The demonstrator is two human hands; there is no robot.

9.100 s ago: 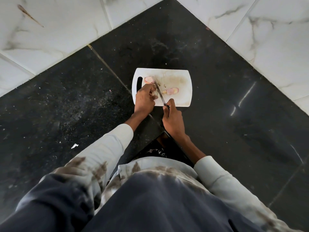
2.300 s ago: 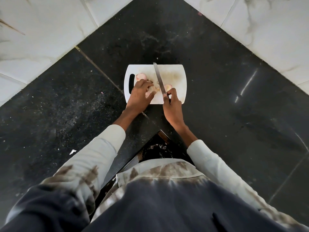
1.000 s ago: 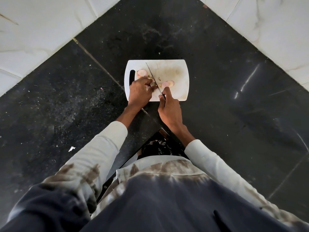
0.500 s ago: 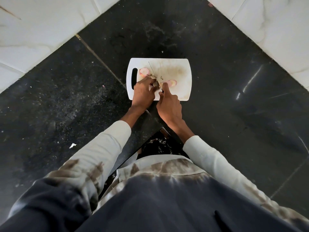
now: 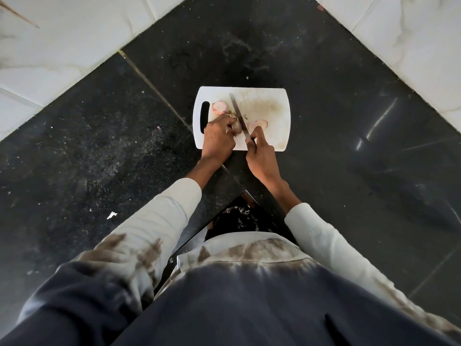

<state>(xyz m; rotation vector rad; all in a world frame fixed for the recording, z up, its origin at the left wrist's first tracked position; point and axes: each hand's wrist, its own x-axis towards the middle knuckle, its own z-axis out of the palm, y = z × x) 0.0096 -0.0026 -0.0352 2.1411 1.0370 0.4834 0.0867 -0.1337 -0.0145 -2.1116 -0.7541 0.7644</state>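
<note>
- Left hand (image 5: 218,139): fingers curled over a pale onion piece (image 5: 235,126), pinning it on the cutting board (image 5: 269,108), near the board's front edge.
- Right hand (image 5: 262,158): wrapped tight round the knife (image 5: 239,116) handle at the board's front edge, forefinger extended toward the blade. The blade is narrow, grey metal, and lies against the held piece.
- Board: white plastic, rounded corners, brown-stained centre, dark handle slot (image 5: 205,117) at its left end.
- Pink rounded onion chunk (image 5: 219,107) beside the slot; flat pink slice (image 5: 258,124) right of the blade.
- Tabletop (image 5: 349,171) under the board: black, speckled, glossy stone.
</note>
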